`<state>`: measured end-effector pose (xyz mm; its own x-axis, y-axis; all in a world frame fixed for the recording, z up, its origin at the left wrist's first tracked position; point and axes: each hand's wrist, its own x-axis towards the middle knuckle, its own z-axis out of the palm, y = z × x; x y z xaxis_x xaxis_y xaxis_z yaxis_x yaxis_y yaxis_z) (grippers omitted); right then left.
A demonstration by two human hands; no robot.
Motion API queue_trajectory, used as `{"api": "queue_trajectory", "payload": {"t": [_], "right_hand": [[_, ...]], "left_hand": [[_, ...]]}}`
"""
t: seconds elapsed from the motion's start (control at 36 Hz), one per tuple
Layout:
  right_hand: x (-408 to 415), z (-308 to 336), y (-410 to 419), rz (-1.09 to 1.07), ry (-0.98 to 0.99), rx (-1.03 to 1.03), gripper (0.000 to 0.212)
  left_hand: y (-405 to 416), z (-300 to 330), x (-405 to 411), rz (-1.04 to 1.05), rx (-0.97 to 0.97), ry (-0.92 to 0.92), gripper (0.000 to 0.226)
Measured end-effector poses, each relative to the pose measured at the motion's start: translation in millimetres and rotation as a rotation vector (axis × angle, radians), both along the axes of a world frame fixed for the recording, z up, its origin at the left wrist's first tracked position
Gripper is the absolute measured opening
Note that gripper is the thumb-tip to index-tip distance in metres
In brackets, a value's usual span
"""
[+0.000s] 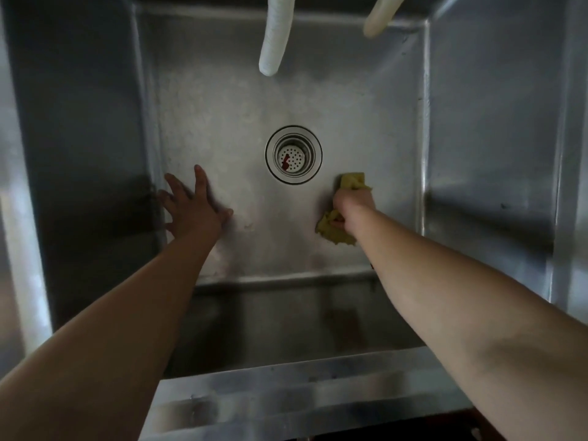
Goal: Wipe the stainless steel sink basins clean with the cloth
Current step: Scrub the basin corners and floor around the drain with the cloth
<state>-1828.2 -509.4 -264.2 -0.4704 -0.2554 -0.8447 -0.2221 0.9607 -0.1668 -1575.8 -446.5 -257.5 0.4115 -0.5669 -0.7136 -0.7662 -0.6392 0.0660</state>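
I look straight down into a deep stainless steel sink basin (222, 100). Both my arms reach to its floor. My right hand (351, 206) grips a crumpled yellow-green cloth (353, 181) and holds it against the floor, just right of the round drain strainer (293, 154). More of the cloth bulges out below the fist. My left hand (191, 206) lies flat with fingers spread on the floor at the left, close to the left wall.
Two pale hoses hang over the back of the basin, one white (273, 36) and one cream (380, 17). A small red scrap lies in the strainer. The steel front rim (302, 389) runs below my arms. Steel walls rise left and right.
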Motion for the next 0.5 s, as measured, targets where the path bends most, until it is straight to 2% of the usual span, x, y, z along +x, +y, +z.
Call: {"api": "queue_trajectory", "payload": {"t": [0.08, 0.17, 0.25, 0.31, 0.39, 0.5], "right_hand": [[19.6, -2.8, -17.3, -0.025, -0.063, -0.028, 0.011], [38.8, -3.5, -34.9, 0.015, -0.167, -0.111, 0.023], [51.4, 4.3, -53.9, 0.047, -0.364, -0.199, 0.035], [51.7, 13.6, -63.6, 0.086, -0.479, -0.248, 0.032], [39.2, 29.1, -67.9, 0.237, -0.452, -0.303, 0.025], [3.5, 50.8, -52.5, 0.359, -0.361, -0.275, 0.027]], "left_hand": [[1.1, -1.5, -0.4, -0.001, -0.002, -0.001, 0.103], [1.5, -3.6, 0.2, -0.002, -0.006, -0.002, 0.103], [1.5, -4.7, 0.8, -0.002, -0.002, -0.002, 0.104], [1.4, -4.8, 0.9, -0.002, 0.0, -0.002, 0.104], [0.9, -3.7, 0.6, -0.006, 0.012, -0.006, 0.105], [0.7, -1.2, -1.3, 0.002, 0.011, 0.009, 0.106]]}}
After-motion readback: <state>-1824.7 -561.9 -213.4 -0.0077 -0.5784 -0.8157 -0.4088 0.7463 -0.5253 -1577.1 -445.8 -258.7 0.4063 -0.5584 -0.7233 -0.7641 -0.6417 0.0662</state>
